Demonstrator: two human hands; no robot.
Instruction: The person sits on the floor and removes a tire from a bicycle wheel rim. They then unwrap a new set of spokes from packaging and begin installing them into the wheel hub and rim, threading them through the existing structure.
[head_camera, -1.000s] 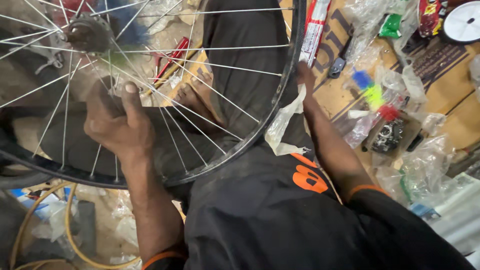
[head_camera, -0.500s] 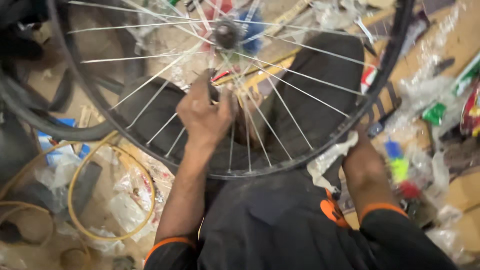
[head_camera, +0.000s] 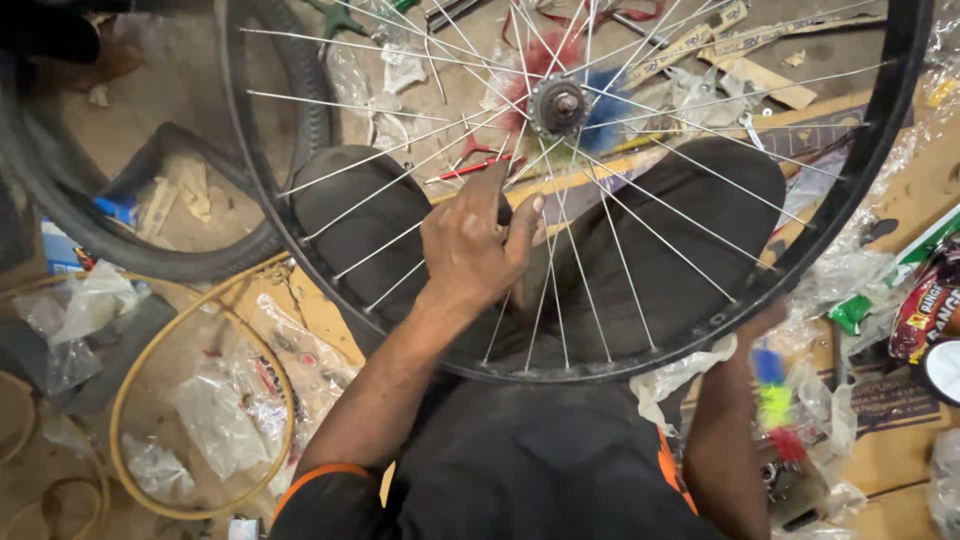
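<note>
My left hand (head_camera: 475, 250) is pinching spokes (head_camera: 640, 215) on the bicycle wheel (head_camera: 800, 250) propped across my lap. The hub (head_camera: 558, 103) is lying at one o'clock from my fingers. My right hand (head_camera: 765, 320) is gripping the rim at four o'clock.

Spokes (head_camera: 640, 215) (closely spaced) fence the hub (head_camera: 558, 103).

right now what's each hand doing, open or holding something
Left hand: closed, fingers pinching the spokes of the wheel below the hub.
Right hand: mostly hidden behind the rim at lower right; grip cannot be told.
</note>
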